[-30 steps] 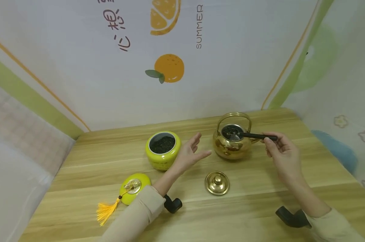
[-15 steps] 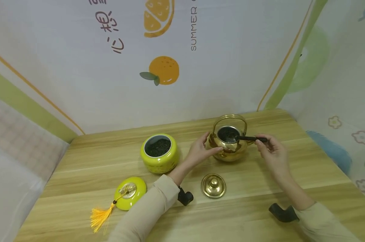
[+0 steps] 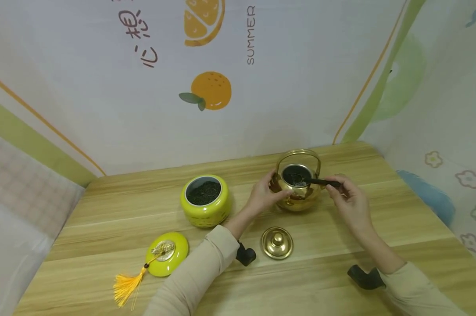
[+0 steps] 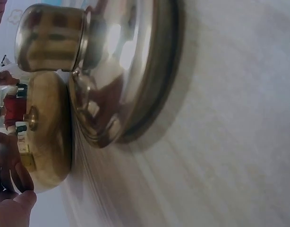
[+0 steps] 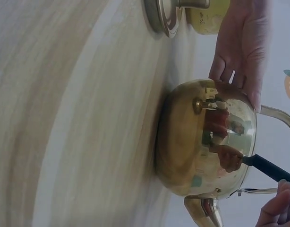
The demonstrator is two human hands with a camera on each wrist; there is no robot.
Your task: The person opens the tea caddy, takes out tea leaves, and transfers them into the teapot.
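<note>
Right hand: The right hand (image 3: 352, 204) pinches the outer end of a spoon's (image 3: 320, 181) black handle between thumb and fingers.
Left hand: The left hand (image 3: 263, 195) is spread partway, thumb across the front and fingers round the far side, holding the left flank of a shiny brass teapot (image 3: 301, 202).
Spoon: Its handle runs almost level, leftward from the right hand to the teapot's round mouth; its tip is inside, too dark to make out fully. The right hand is the nearer one.
Teapot: It stands upright between the two hands, lidless, its arched handle (image 3: 298, 152) raised over the mouth. The spout (image 5: 201, 210) points right, toward the right hand, below the spoon.
Teapot lid: The brass lid (image 3: 277, 243) lies knob up in front of the teapot, between the forearms.
Jar: A yellow jar (image 3: 204, 213) of dark loose leaves stands open, left of the left hand.
Jar lid: The yellow lid (image 3: 174, 259), with an orange tassel (image 3: 128, 287), lies near the left sleeve.
Counter: The wooden counter's (image 3: 301, 285) back edge runs close behind the teapot, along a fruit-print cloth (image 3: 281, 109). Bare wood shows between the right hand and the right edge.
</note>
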